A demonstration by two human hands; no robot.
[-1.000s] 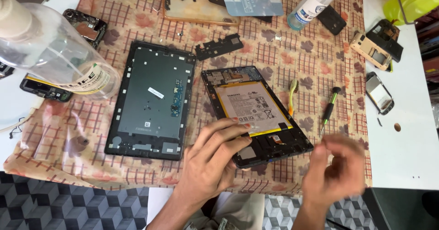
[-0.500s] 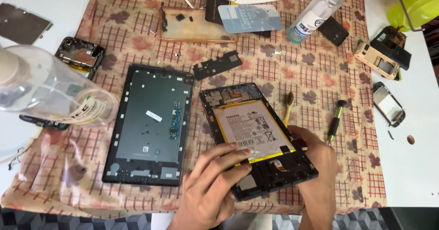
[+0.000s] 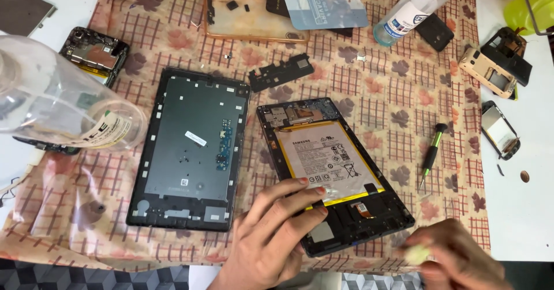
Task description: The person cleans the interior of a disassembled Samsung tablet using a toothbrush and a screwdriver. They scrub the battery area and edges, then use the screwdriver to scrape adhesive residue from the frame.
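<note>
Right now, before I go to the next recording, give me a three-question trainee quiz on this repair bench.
1. True or false: the left hand presses on the opened tablet with the white battery.
2. Which lies to the right of that tablet on the cloth? A) green-handled screwdriver B) clear bottle C) grey back cover
3. Fill in: the grey back cover lies to the ___ of the opened tablet.

Key: 1 true. 2 A. 3 left. The right hand is blurred at the lower edge and seems to pinch something small and pale; what it is cannot be told.
</note>
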